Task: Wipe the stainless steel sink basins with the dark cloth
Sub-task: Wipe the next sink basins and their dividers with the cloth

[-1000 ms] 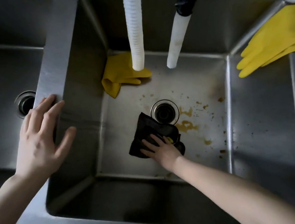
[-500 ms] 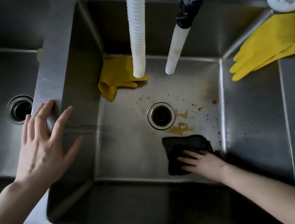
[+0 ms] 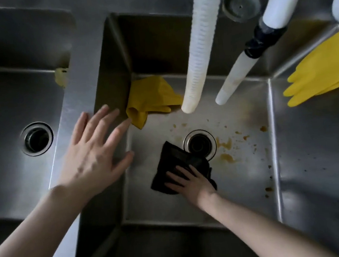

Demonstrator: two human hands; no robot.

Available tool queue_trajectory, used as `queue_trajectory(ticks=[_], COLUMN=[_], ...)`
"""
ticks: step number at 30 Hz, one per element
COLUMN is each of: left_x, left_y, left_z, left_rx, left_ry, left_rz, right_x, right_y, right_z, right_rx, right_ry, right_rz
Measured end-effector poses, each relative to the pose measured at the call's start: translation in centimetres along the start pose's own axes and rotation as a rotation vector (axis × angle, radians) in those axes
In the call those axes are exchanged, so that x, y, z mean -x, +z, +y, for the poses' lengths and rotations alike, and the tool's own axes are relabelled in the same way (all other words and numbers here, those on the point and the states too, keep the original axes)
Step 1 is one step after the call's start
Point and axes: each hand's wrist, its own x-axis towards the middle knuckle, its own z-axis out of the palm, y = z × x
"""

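The dark cloth lies flat on the floor of the middle sink basin, its far edge covering part of the round drain. My right hand presses down on the cloth with straight, spread fingers. Orange-brown stains spot the steel to the right of the drain. My left hand hovers with spread fingers over the divider between the middle basin and the left basin; whether it touches the steel I cannot tell.
A crumpled yellow glove lies in the middle basin's far left corner. Two white hoses hang over the basin. Another yellow glove rests on the right rim. The left basin has its own drain.
My right hand slid the cloth from the basin's front right corner back left to the drain. My left hand shifted right, over the divider's inner edge.
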Motion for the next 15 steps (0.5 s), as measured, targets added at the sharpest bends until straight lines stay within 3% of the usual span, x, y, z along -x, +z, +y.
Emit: queue_trajectory(ticks=[6, 15], left_x=[0.1, 0.0], left_y=[0.0, 0.0], left_z=[-0.1, -0.3], left_rx=[0.016, 0.078], left_ry=[0.028, 0.016], left_rz=[0.0, 0.013], right_x=[-7.0, -8.5], right_y=[-5.2, -8.8], right_z=[3.3, 9.7], right_rx=[-0.118, -0.39], right_ry=[0.224, 0.614], right_rz=[0.227, 0.32])
